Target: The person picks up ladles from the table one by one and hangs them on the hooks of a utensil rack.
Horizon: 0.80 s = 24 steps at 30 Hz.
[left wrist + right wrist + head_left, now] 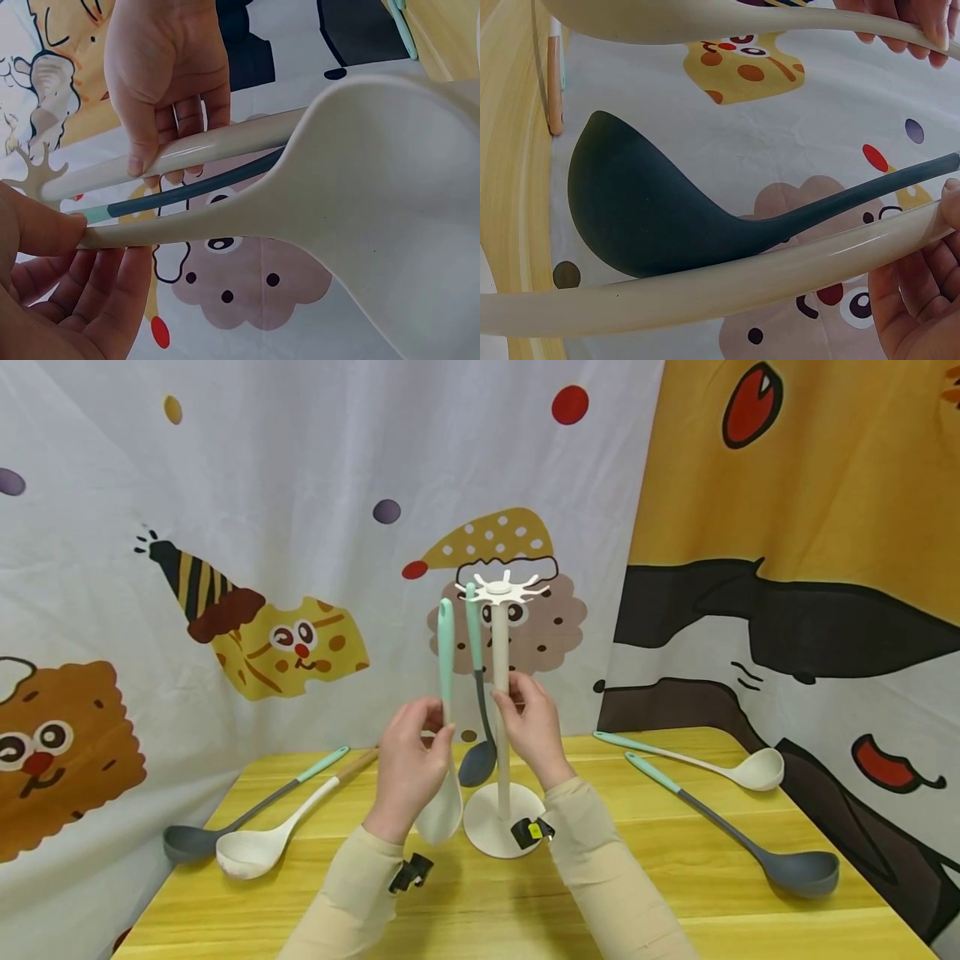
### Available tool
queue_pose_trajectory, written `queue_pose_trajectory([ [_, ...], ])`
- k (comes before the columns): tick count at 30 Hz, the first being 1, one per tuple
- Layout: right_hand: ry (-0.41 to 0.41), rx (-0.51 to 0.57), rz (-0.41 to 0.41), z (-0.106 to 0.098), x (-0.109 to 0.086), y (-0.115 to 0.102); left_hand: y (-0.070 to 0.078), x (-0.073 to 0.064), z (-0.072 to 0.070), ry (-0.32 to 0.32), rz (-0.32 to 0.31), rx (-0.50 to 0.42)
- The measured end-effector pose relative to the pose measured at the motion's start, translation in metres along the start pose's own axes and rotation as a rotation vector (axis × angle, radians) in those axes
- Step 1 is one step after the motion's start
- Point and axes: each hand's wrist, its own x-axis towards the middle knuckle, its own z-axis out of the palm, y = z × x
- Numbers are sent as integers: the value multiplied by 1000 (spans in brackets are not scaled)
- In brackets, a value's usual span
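White ladle (438, 817): bowl cut off in left-wrist view; shaft was pinched in left hand (407, 767), centre frame. Grey ladle (477, 764): hung from stand (502, 777), between the hands; bowl was hidden there. Stand pole: gripped by right hand (534, 727). Table (738, 906): near edge was cut off at frame bottom; two ladles (801, 872), right, lay well apart from the hands.

Before me: yellow wood-grain desk (712, 902) | behind it I see white printed cloth (300, 460) | on cloth: cheese figure (333, 647) in striped hat (198, 585); brown biscuit figure (82, 714), far left; red dot (570, 404), higher up
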Motion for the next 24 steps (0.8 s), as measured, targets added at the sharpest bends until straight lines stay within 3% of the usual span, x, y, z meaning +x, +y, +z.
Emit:
queue_pose_trajectory([
  [8,3,-3,-5,0,0,0,1,2,2,2,6,-1],
  [16,28,-9,-64,1,-1,2,2,5,4,4,13,5],
  [24,10,-8,-35,1,-1,2,4,8,5,6,17,-3],
])
